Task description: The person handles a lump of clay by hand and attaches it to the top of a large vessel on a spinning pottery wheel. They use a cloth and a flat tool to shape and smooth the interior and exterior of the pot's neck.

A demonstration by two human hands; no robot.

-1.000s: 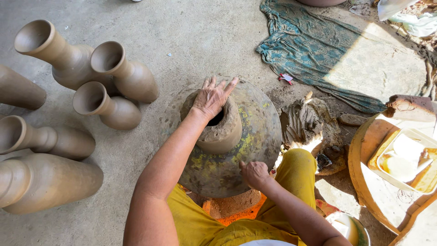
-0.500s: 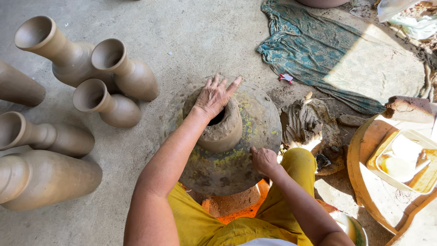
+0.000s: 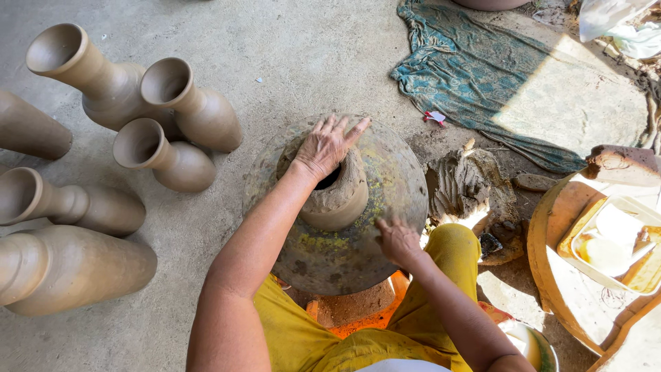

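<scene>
A: Two hands at work. How does each grip stand?

B: The left hand (image 3: 329, 146) lies spread over the mouth of the clay pot (image 3: 337, 193), fingers apart, palm on the rim. The right hand (image 3: 398, 239) rests flat on the potter's wheel (image 3: 344, 255), fingers loosely apart, clamped on nothing.

A: And the pot itself?

B: Upright at the middle of the round wheel (which is smeared with yellowish slip), just in front of the person's yellow-clad knees.

A: Around it?

B: A lump of wet clay (image 3: 468, 186) just right of the wheel, a teal cloth (image 3: 475, 83) beyond, and finished clay vases (image 3: 138, 124) lying on the floor at left.
</scene>
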